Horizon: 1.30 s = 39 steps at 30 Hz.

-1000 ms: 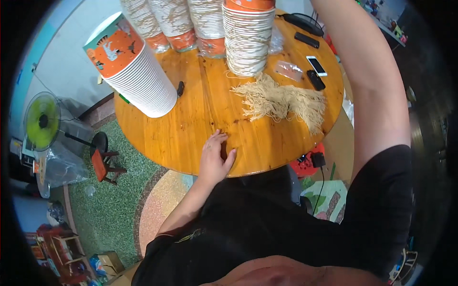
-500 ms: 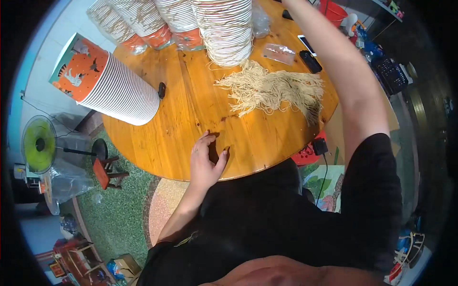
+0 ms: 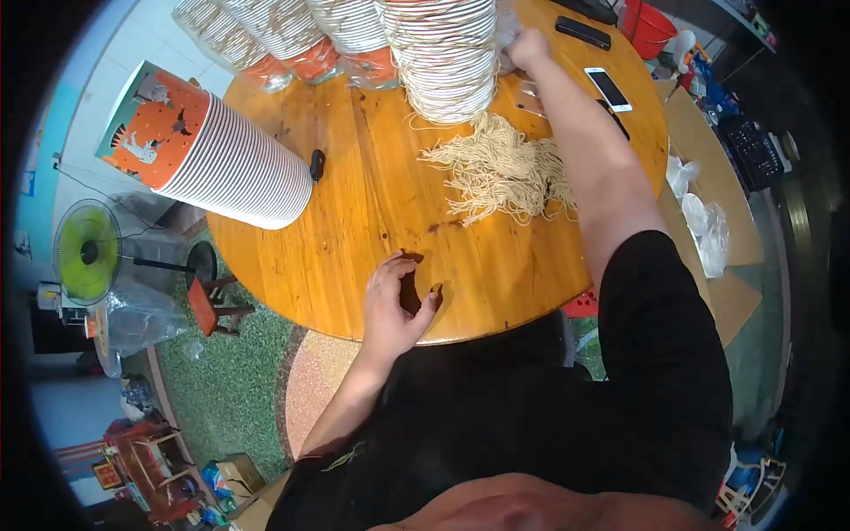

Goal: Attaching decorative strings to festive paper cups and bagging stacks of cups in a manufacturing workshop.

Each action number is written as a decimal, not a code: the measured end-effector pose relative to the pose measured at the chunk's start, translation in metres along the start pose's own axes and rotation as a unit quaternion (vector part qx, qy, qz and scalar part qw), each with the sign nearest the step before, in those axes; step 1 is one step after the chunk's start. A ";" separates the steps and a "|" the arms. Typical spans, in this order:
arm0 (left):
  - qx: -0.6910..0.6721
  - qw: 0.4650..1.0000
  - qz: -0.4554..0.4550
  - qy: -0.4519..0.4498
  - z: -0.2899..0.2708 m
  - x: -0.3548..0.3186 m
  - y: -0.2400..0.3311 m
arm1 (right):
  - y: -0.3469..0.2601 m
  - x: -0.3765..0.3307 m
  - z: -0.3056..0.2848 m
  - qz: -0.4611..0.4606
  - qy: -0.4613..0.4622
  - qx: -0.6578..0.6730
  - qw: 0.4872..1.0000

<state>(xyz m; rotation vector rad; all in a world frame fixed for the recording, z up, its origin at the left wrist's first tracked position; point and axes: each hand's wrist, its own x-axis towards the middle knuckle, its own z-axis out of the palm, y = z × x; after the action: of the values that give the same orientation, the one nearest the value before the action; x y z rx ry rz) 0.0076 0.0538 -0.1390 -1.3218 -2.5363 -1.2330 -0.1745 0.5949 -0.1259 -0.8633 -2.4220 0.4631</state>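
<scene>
My left hand (image 3: 395, 305) rests at the near edge of the round wooden table, thumb and curved fingers apart with nothing between them. Stretched far forward, my right hand (image 3: 529, 49) is closed on a clear plastic bag (image 3: 507, 26) beside a tall stack of white-rimmed paper buckets (image 3: 449, 66) wound with string. Its fingertips are partly hidden. A heap of beige strings (image 3: 509, 173) lies in front of that stack, partly covered by my right forearm. On the left leans another stack of nested paper buckets (image 3: 239, 164), orange with printed figures on the outermost one.
Several bagged bucket stacks (image 3: 274, 40) line the table's far left. A small black object (image 3: 317, 165) lies by the left stack. A phone (image 3: 608, 89) and a black case (image 3: 583, 33) are at the right. A green fan (image 3: 88, 251) and red stool (image 3: 205, 305) stand on the floor.
My right hand has come back into view from beyond the top edge and reached the plastic bag. My left hand stays at the table edge. The view has shifted slightly.
</scene>
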 end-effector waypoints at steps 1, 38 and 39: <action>-0.002 1.000 0.001 0.000 0.000 0.001 0.000 | -0.001 0.002 -0.005 0.001 0.001 -0.002 1.000; 0.032 0.986 0.134 0.090 -0.048 0.000 0.019 | -0.122 -0.467 -0.171 -0.300 0.000 0.223 0.928; 0.052 0.978 0.158 0.126 -0.046 -0.003 0.019 | -0.125 -0.468 -0.174 -0.252 0.096 0.170 0.948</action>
<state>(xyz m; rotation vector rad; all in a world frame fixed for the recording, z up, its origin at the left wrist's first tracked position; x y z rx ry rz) 0.0084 0.0283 -0.0967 -1.3787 -2.0900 -1.1068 0.1748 0.2185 -0.0944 -0.1218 -2.1814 0.5423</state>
